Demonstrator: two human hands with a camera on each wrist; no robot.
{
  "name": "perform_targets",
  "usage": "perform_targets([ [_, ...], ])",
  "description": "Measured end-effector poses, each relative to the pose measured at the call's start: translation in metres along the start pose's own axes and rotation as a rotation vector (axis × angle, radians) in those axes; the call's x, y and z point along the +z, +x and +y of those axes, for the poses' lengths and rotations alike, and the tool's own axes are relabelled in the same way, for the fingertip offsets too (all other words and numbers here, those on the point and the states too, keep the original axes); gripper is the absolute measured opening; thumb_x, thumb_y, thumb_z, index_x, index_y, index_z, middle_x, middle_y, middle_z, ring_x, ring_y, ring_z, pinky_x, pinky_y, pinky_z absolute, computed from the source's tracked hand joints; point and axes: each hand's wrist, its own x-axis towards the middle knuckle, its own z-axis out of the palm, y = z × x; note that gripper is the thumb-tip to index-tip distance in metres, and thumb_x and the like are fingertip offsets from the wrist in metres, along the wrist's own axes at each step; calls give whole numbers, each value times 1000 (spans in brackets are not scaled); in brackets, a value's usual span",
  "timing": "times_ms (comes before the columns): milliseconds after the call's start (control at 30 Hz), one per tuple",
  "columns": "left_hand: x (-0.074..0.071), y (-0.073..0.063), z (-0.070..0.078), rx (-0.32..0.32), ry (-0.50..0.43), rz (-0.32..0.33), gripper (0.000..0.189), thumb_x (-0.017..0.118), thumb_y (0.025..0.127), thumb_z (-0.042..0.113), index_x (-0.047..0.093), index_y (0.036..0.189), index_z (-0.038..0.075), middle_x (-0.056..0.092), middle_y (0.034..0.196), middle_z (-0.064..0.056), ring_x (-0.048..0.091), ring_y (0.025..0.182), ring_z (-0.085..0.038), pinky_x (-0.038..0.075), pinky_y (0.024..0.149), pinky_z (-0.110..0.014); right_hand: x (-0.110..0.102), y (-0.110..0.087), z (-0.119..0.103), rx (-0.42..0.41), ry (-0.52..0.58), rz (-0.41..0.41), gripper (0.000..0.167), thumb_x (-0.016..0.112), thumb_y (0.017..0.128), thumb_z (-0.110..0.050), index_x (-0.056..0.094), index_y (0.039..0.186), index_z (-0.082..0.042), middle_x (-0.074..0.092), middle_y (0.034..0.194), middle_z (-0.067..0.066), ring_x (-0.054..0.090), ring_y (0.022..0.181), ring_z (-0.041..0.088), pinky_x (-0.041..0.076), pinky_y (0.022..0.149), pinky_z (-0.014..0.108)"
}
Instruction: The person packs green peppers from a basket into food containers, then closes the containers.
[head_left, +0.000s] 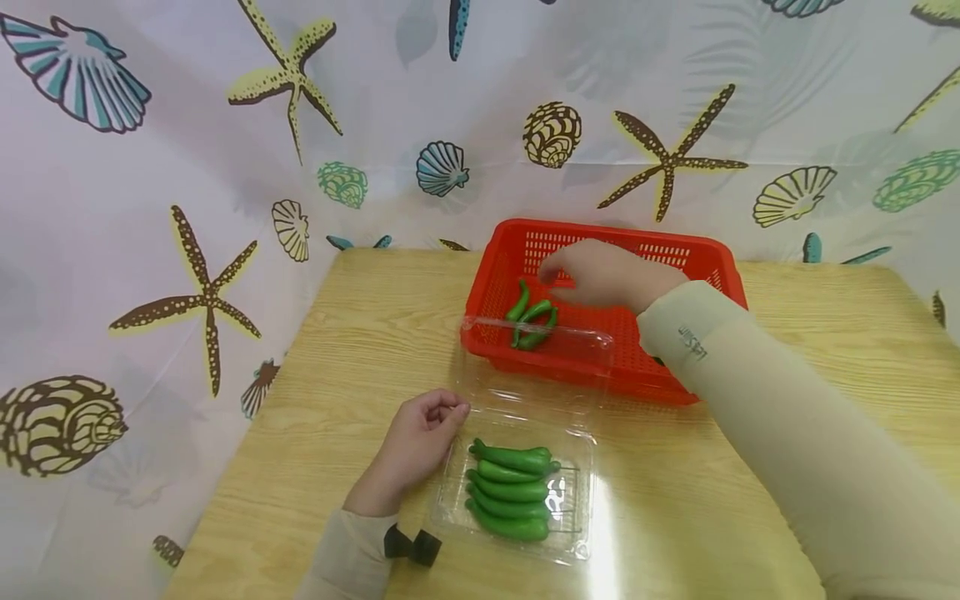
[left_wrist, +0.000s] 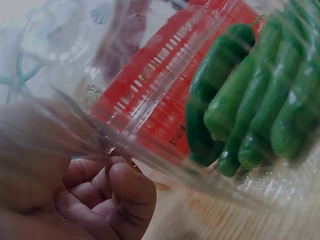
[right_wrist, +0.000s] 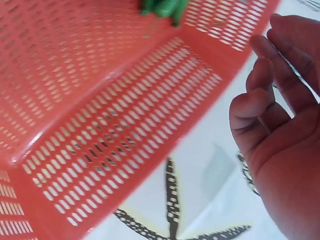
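Note:
My left hand (head_left: 420,437) is at the upper left corner of a clear plastic box (head_left: 587,517) with its lid folded back. Thumb and curled fingers pinch the box's edge, as the left wrist view shows. Several green peppers (head_left: 512,492) lie side by side inside. Over the red basket (head_left: 487,279) is my right hand (head_left: 592,271), its fingers loosely bent and holding nothing. A few green peppers (head_left: 534,315) lie in the basket's left end, below and left of that hand. My right forearm hides part of the basket.
The transparent lid (head_left: 536,392) leans across the basket's front rim. Box and basket stand on a wooden table (head_left: 360,333). A white cloth (head_left: 487,83) printed with shells and starfish hangs behind it. A small black piece (head_left: 412,546) sits at the left wrist.

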Motion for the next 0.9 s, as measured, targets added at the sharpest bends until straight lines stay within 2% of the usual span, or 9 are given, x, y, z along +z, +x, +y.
perform_targets([
  [167, 1, 0, 0, -3, 10, 2, 18, 66, 103, 18, 71, 108, 2, 61, 77, -5, 50, 53, -14, 43, 47, -21, 27, 9, 17, 10, 31, -135, 25, 68, 97, -9, 73, 122, -8, 71, 125, 11, 63, 121, 32, 48, 110, 52],
  [300, 2, 1, 0, 3, 12, -1, 18, 66, 103, 18, 71, 108, 2, 61, 77, -4, 49, 53, -13, 42, 47, -20, 40, 9, 21, 43, 69, -193, 31, 72, 96, -13, 72, 127, -10, 70, 128, 9, 60, 124, 32, 46, 112, 53],
  [400, 2, 1, 2, 5, 8, -3, 18, 67, 103, 18, 71, 108, 1, 61, 78, -5, 49, 52, -11, 42, 46, -20, 45, 9, 22, 50, 91, -209, 32, 73, 96, -14, 72, 127, -13, 70, 127, 8, 60, 123, 32, 47, 112, 53],
  [633, 1, -2, 5, 1, 1, -4, 19, 67, 103, 19, 71, 108, 1, 61, 79, -7, 49, 54, -11, 43, 47, -20, 49, 12, 21, 61, 100, -222, 31, 68, 96, -3, 74, 125, -13, 71, 124, 7, 62, 122, 31, 46, 113, 53],
  [900, 0, -2, 4, -4, 7, 6, 18, 67, 102, 18, 71, 109, 1, 61, 79, -6, 49, 54, -10, 42, 47, -20, 51, 17, 19, 84, 112, -255, 24, 71, 97, -10, 76, 119, -19, 73, 113, 0, 64, 109, 24, 52, 105, 49],
])
